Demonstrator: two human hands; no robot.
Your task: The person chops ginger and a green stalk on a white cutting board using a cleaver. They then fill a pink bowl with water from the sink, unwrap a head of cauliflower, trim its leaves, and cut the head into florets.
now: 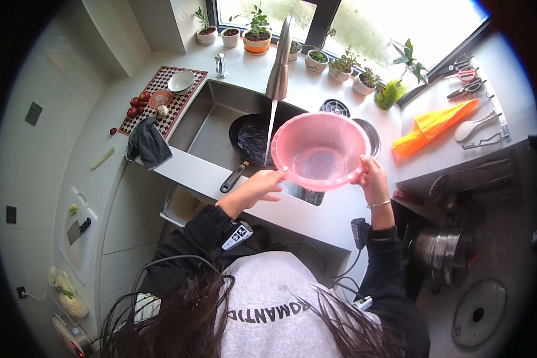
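A pink plastic basin (320, 156) is tilted over the right part of the sink, its inside facing me. My right hand (373, 176) grips its right rim. At the near left rim is my left hand (262, 185), fingers apart, one fingertip at the edge; whether it bears any weight is unclear. Left of the basin, a black frying pan (250, 138) lies in the steel sink (206, 121) with water in it, its handle (235, 177) over the front edge. Water runs into the pan from the metal faucet (279, 76).
Potted plants (256, 40) line the windowsill. A grey cloth (148, 143) hangs over the counter edge, near a checkered mat (161, 107) with a white bowl (181, 82). A cleaver (77, 230) lies on a white cutting board (78, 255) at left. To the right are an orange cloth (434, 127) and a pot (443, 255).
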